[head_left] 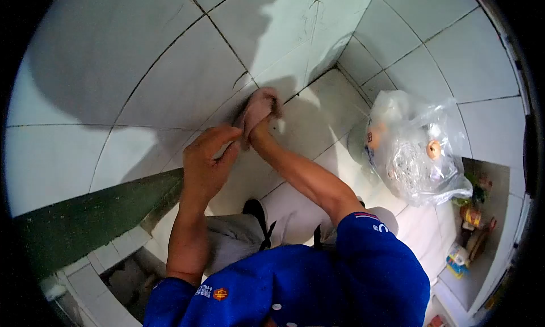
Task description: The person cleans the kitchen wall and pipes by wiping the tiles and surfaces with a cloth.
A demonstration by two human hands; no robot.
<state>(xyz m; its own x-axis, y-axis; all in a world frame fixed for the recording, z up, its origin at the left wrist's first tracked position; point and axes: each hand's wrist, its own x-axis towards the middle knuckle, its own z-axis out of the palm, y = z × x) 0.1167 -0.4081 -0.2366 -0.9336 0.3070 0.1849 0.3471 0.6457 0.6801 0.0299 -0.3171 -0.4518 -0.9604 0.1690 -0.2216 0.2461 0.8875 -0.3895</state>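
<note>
A pinkish cloth is bunched around my right hand, which presses it to the foot of the white tiled wall, where wall and floor meet. The cloth covers most of that hand's fingers. My left hand is raised just to the left of the cloth. Its thumb and forefinger curve with a gap between them, and nothing shows in its grasp. The fingertips come close to the cloth's edge; whether they touch it I cannot tell.
On the right stands a bin lined with a clear plastic bag, with rubbish and eggshell inside. Beyond it, a low recess holds jars and packets. A dark green strip runs along the left. My shoe rests on the tiled floor.
</note>
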